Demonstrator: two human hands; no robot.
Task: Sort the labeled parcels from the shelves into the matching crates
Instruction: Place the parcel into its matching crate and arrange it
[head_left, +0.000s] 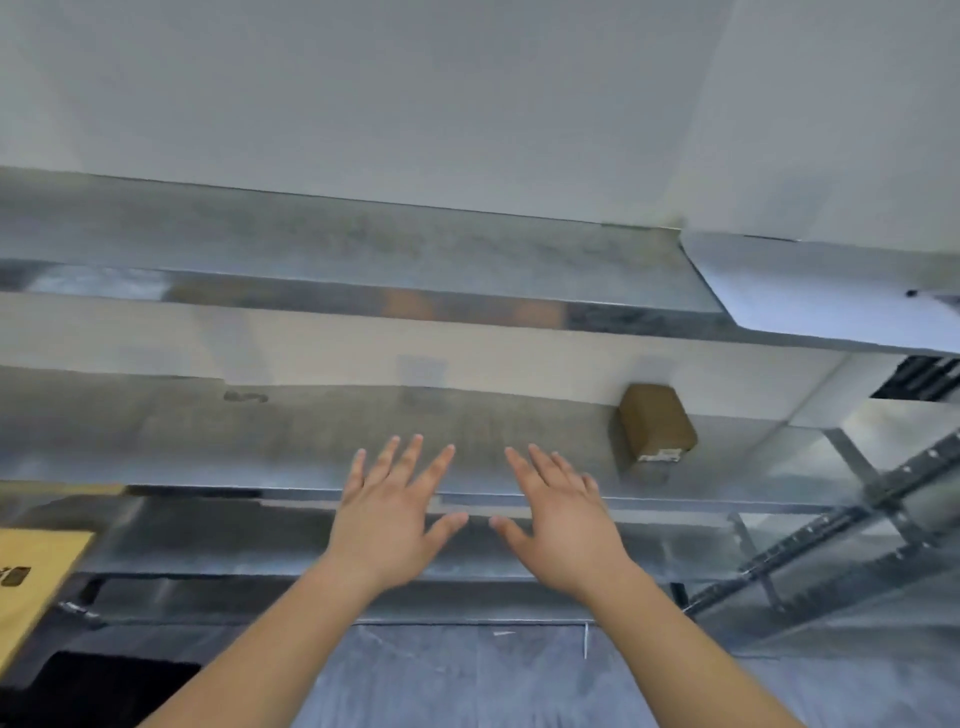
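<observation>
Both my hands reach forward over the front edge of a metal shelf (260, 447), fingers straight and spread, holding nothing. My left hand (387, 512) is at the centre, my right hand (561, 519) just beside it. A small brown cardboard parcel (655, 423) with a white label on its near edge stands on the same shelf against the back wall, to the right of my right hand and apart from it. The image is blurred.
A higher metal shelf (363, 260) runs above. A yellow-brown carton (36, 577) sits at the lower left beside a dark opening (104, 686). Slotted metal rack rails (831, 530) slope away at the right. Grey floor (467, 675) lies below.
</observation>
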